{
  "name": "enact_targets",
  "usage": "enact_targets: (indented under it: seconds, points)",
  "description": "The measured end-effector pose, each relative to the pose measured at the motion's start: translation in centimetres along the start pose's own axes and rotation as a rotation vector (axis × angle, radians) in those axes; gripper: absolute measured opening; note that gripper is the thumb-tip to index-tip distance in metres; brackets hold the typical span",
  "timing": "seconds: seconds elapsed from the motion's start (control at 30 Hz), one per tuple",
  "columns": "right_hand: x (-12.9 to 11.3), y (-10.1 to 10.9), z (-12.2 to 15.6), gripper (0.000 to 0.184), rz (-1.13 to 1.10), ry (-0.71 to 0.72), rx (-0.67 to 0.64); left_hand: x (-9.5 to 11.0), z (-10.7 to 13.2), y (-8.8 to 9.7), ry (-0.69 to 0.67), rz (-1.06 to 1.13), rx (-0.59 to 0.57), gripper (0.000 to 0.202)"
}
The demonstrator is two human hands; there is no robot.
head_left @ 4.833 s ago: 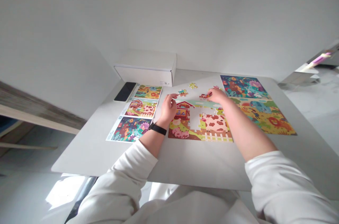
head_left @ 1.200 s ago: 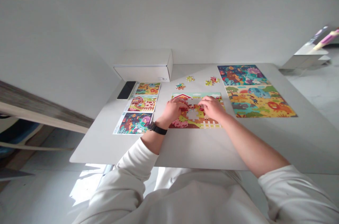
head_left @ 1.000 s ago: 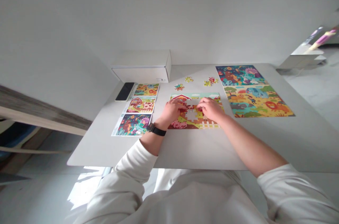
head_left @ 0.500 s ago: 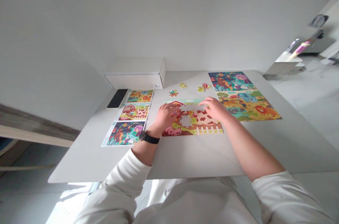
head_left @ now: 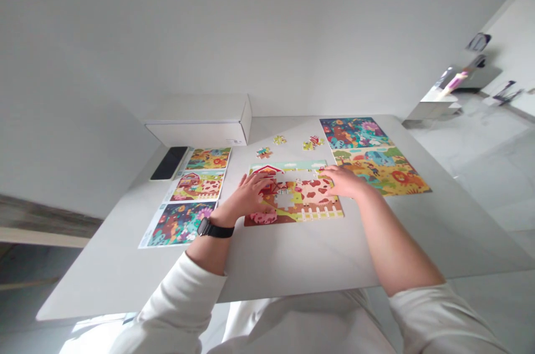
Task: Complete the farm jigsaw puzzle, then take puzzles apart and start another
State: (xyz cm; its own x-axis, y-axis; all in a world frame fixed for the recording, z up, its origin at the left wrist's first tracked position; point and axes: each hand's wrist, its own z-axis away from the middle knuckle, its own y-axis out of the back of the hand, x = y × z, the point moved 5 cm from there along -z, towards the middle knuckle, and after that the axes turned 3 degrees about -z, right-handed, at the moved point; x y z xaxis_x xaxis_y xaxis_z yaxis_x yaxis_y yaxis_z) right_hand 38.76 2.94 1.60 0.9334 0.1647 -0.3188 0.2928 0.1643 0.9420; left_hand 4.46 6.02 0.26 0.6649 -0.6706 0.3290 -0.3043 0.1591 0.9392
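A farm jigsaw puzzle (head_left: 315,192) with a red barn, a spotted cow and a pig lies on the table, with bare gaps in its upper middle and centre. My left hand (head_left: 247,197) rests on its left part, fingers spread over the barn and above the pig. At the upper right edge, my right hand (head_left: 345,181) touches the puzzle near the cow, fingers apart. Neither hand visibly holds a piece. Behind the puzzle lie loose pieces: a teal and orange one (head_left: 264,152), a yellow-green one (head_left: 280,140) and a small cluster with red (head_left: 313,142).
On the left, a picture sheet (head_left: 167,198) shows three scenes, with a black phone (head_left: 169,163) beside it. A white box (head_left: 196,132) stands against the wall. Two assembled puzzles, a dark forest (head_left: 355,132) and a savanna (head_left: 382,167), lie to the right on the white table (head_left: 292,265).
My left hand's fingers have spread out over the barn side. My right hand has shifted from the upper gap towards the puzzle's right edge. The camera view has moved slightly.
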Motion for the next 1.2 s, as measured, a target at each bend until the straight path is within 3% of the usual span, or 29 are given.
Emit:
enact_targets:
  seconds: [0.3, 0.37, 0.47, 0.53, 0.63, 0.77, 1.03, 1.2]
  points:
    - [0.5, -0.8, -0.4, 0.064, -0.034, 0.011, 0.054, -0.4, -0.5, 0.3, 0.032, 0.066, 0.029, 0.076]
    - [0.4, -0.5, -0.5, 0.059, -0.065, 0.016, 0.07, -0.4, -0.7, 1.3, 0.035, 0.125, 0.138, 0.055]
    - [-0.1, 0.7, -0.6, 0.038, -0.131, 0.031, 0.228, -1.3, -0.4, 3.2, 0.156, 0.247, 0.466, 0.025]
    - [-0.7, 1.5, -0.7, 0.027, -0.184, 0.037, 0.349, -2.4, 0.2, 3.8, 0.302, 0.323, 0.661, 0.026]
    - [-2.3, 1.8, -1.7, 0.023, -0.264, 0.047, 0.369, -3.9, 0.4, 3.4, 0.433, 0.41, 0.746, 0.026]
    - [-5.3, 1.8, -5.4, 0.021, -0.273, 0.11, 0.243, -5.0, 0.0, 2.7, 0.466, 0.433, 0.774, 0.023]
    - [-11.3, 1.3, -17.8, 0.029, -0.135, 0.112, 0.102, -5.3, -0.5, 2.3, 0.451, 0.465, 0.765, 0.022]
    - [-12.5, -0.6, -22.8, 0.044, -0.06, 0.104, 0.026, -5.2, -0.6, 2.4, 0.474, 0.472, 0.746, 0.022]
